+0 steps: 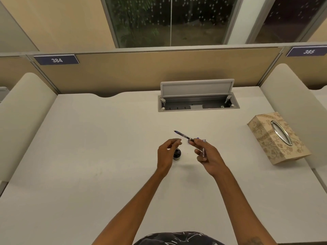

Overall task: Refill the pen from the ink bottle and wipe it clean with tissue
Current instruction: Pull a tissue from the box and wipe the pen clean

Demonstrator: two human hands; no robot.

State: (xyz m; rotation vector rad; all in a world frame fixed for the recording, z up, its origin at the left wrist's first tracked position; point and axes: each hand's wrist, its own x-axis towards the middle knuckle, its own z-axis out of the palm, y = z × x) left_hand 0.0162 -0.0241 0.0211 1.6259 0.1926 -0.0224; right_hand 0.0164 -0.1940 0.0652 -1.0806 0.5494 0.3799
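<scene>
Pen [183, 135] slim, in right hand [207, 155] grip | left hand [166, 154] released | ink bottle [177, 154] round

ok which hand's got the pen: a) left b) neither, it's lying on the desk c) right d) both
c: the right hand pinches the pen in its fingertips, tip pointing away and to the left, while the left hand is apart from it, over the ink bottle.
</scene>
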